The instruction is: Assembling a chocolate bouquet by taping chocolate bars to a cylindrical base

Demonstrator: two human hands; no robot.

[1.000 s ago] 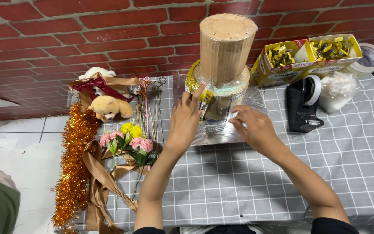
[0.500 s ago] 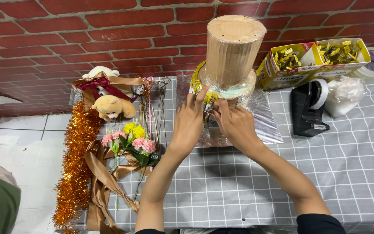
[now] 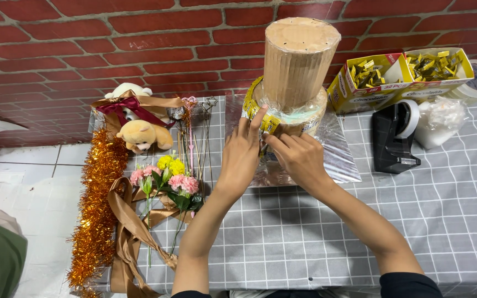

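Both your hands are at the front of the tall corrugated cardboard cylinder (image 3: 300,60), where it sits on a wider round base wrapped in clear film (image 3: 299,113). That stack stands on a shiny silver foil sheet (image 3: 338,149) at the back of the grey checked worktop (image 3: 305,243)

Left hand (image 3: 242,157): fingers stretched up, tips pressing the yellow-and-gold wrapped strip (image 3: 255,107) ringing the base. Right hand (image 3: 300,159): fingers curled in, pinching something small at the strip's lower edge; can't tell what

Risks:
- cylinder is tall and narrow on top; push sideways at the base and it may tip toward the brick wall
- foil looks slick, so the whole stack may slide under pressure
- strip may peel if you release one hand early
- black tape dispenser (image 3: 396,135) and open yellow cardboard boxes of gold-wrapped pieces (image 3: 401,72) sit near your right elbow's swing; easy to knock
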